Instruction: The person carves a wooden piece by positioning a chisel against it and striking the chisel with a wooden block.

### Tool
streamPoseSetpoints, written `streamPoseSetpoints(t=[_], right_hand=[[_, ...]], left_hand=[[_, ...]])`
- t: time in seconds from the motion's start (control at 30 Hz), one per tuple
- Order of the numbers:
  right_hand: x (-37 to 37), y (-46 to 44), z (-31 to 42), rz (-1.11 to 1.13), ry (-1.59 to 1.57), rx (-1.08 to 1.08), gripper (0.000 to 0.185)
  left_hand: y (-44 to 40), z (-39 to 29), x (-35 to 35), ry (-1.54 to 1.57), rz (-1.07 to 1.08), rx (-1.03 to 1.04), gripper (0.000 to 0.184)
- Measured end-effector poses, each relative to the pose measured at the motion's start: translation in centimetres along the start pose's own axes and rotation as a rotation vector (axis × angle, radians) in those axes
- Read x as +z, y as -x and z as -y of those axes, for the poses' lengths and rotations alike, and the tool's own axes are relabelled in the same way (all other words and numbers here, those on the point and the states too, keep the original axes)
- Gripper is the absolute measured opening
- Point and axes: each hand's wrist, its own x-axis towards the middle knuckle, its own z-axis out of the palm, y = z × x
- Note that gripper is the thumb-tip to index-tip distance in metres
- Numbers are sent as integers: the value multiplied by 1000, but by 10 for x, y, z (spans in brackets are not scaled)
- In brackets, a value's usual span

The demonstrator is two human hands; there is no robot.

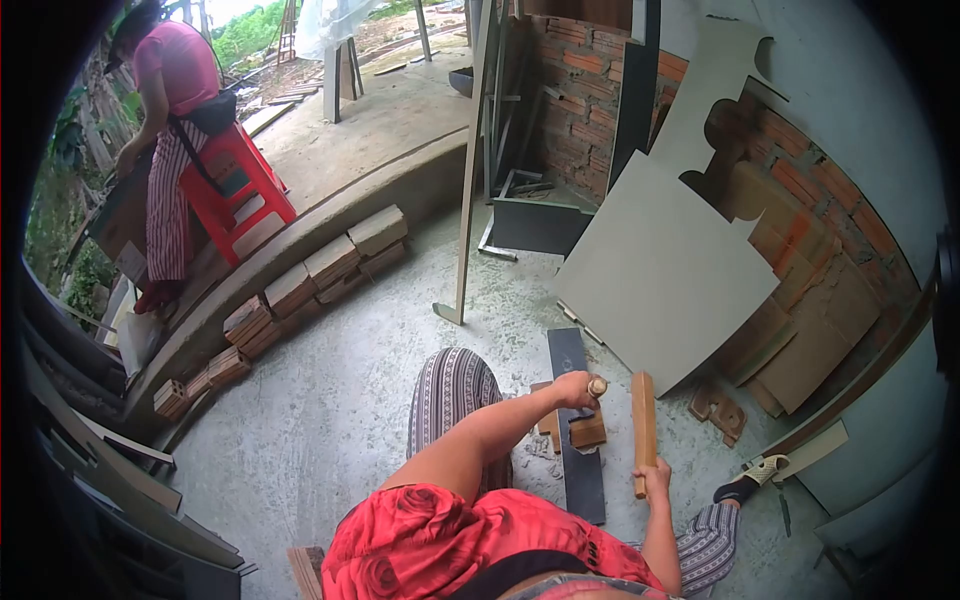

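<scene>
My left hand (574, 391) is closed around an upright tool with a round wooden handle (597, 387). Its working end is hidden, so I cannot tell its exact kind. Below that hand lies a long dark grey board (582, 480), resting across a brown wooden block (588, 432). Pale chips or crumbs (541, 466) are scattered around the block. In my right hand (654, 479) is the lower end of a thick wooden bar (644, 425), which points away from me, to the right of the board.
A large pale panel (665, 270) leans at the back right beside cardboard pieces (825, 330). A cut wooden piece (718, 414) lies on the floor. A narrow upright post (468, 200) stands ahead. Bricks (290, 290) line a ledge; another person (185, 70) sits on a red stool (245, 190).
</scene>
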Motion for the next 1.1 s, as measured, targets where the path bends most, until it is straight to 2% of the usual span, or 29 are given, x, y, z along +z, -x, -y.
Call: streamPoseSetpoints(t=[0.03,0.1,0.13,0.2,0.23,0.3,0.33,0.4,0.43,0.5,0.53,0.67,0.73,0.77,0.83,0.87,0.93,0.97,1.0,1.03,1.1], right_hand=[[4,6,15,1,6,10,41],[16,31,66,44,-70,-201,45],[22,43,88,43,-66,-201,45],[34,71,128,2,-39,-536,50],[39,84,146,2,-41,-539,50],[44,104,169,-114,271,-755,58],[42,106,167,-115,267,-757,58],[36,109,159,-172,732,-699,62],[33,110,154,-176,727,-698,62],[28,108,141,-8,749,-448,60],[28,108,136,-70,796,-497,61],[29,115,141,-26,581,-537,62],[34,121,150,-41,355,-735,62],[36,124,155,-41,355,-734,62],[39,126,163,-76,249,-910,66],[38,124,159,-77,246,-908,66],[35,115,146,-76,426,-854,66],[35,114,143,-79,426,-853,66],[34,114,140,-95,725,-790,66],[34,113,138,-110,1022,-715,65],[35,110,136,-142,1003,-735,61]], left_hand=[[0,2,1,9,5,-6,49],[-3,5,2,15,16,-6,49],[0,1,0,32,9,-14,49],[-1,2,3,24,-2,-8,49],[-2,3,3,12,-13,-7,49],[-2,2,3,29,-3,-18,47],[-2,2,2,49,6,-28,46],[-11,14,10,64,-2,-31,44],[-10,13,12,86,-5,-35,43],[-3,11,18,95,-28,-17,41],[-1,7,17,111,-63,-1,39],[-6,11,21,195,7,-38,36],[-9,13,20,186,5,-15,36],[-9,15,20,179,-2,-1,35],[-11,19,23,207,-15,-10,35],[-10,20,23,197,-9,9,34],[-15,24,26,185,-1,32,33],[-23,34,33,57,-108,213,34],[-29,44,40,-72,-214,394,35],[-31,50,43,-73,-212,397,35],[-35,61,45,-92,-272,486,36]])
